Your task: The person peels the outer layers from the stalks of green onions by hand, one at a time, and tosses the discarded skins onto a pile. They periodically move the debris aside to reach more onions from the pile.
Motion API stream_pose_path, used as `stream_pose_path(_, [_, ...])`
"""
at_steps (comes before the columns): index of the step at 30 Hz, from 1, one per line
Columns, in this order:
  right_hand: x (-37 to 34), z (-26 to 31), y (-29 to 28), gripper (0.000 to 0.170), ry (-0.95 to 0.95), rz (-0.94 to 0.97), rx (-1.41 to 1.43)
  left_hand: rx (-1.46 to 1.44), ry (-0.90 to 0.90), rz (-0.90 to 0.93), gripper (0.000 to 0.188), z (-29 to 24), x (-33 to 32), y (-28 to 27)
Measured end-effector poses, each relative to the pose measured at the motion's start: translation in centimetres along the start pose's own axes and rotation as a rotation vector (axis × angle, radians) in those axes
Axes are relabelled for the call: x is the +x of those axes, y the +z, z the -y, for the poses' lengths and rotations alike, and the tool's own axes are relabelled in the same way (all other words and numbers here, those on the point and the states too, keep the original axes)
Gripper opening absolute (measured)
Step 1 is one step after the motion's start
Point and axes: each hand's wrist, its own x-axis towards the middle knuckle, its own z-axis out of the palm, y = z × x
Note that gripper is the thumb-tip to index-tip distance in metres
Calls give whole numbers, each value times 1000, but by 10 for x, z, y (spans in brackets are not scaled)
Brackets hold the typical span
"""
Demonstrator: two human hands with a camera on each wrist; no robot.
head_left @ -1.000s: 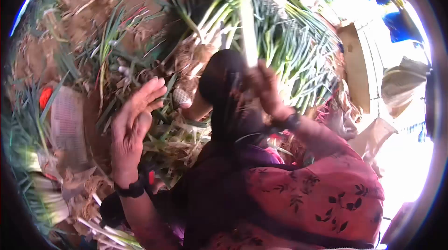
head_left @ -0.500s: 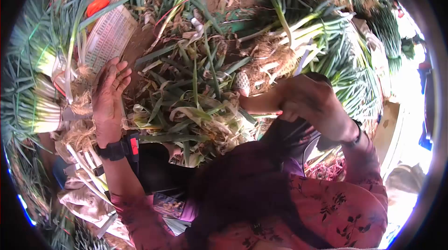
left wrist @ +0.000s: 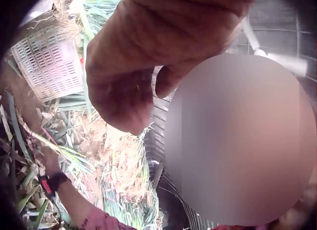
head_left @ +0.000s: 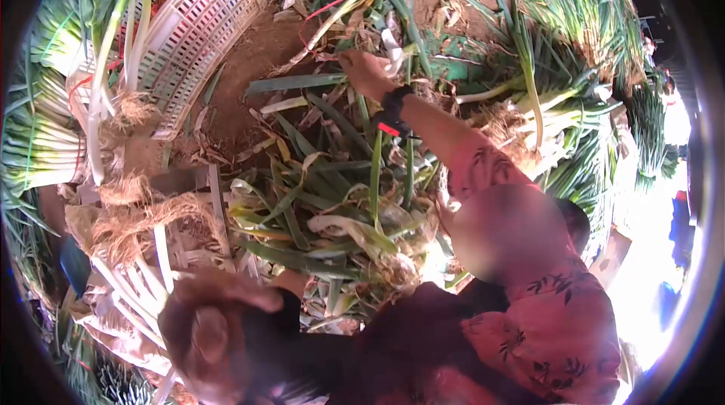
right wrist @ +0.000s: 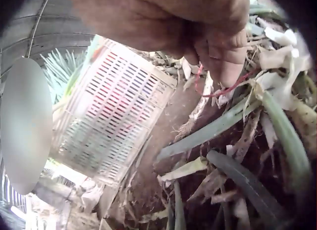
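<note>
My right hand [head_left: 366,75] reaches down to the litter of leek leaves, beside a red string [right wrist: 218,94] and a loose green leek [head_left: 347,4]. From the right wrist view, its bent fingers [right wrist: 229,67] hang over the string; whether they pinch it is hidden. Blurred and close to the head camera, my left hand [head_left: 208,333] is raised at the lower left. In the left wrist view that same hand [left wrist: 148,52] has loosely bent fingers, thumb apart, with nothing visible between them.
A white slatted crate [head_left: 200,27] stands at the upper left, near bundled leeks [head_left: 41,133] with pale stems. Trimmed leaves and peelings [head_left: 340,231] lie heaped in the middle. More leeks [head_left: 566,8] are piled at the upper right. Brown soil [head_left: 257,65] shows beside the crate.
My right hand has gone from the right side forward to the leaf litter. My left hand has come back toward the body, lower in view. The head view has shifted, showing more of the crate.
</note>
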Motion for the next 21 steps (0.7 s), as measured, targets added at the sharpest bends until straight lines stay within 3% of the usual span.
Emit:
stream_pose_path(2, [31,-10,31,28,22,-1,-22,46,-161,11,38,-7,-1,-3])
stream_pose_path(6, [51,-45,80,27,117,-45,-165,3,-132,42,33,4,11,-12])
stream_pose_path(7, [53,-40,72,24,231,247,-230,-23,-131,21,33,5,12,-13])
stream_pose_path(8, [44,-30,69,24,238,249,-234,-52,-131,4,33,6,12,-14])
stream_pose_path(10, [7,6,64,22,9,87,-81,-58,-137,1,33,5,12,-14])
stream_pose_path(12, [-35,50,45,20,-148,97,44,-68,-127,6,33,3,9,-12])
stream_pose_path(14, [-84,79,31,21,-490,116,38,-10,-149,-19,34,0,4,-8])
stream_pose_path(18, [-173,144,-23,18,-446,670,278,8,-159,-56,32,-1,-2,1])
stream_pose_path(19, [-179,156,-41,18,-452,653,263,108,-98,-16,39,3,-1,-1])
stream_pose_path(21, [-191,182,-78,16,-523,590,529,206,-22,29,46,20,4,-2])
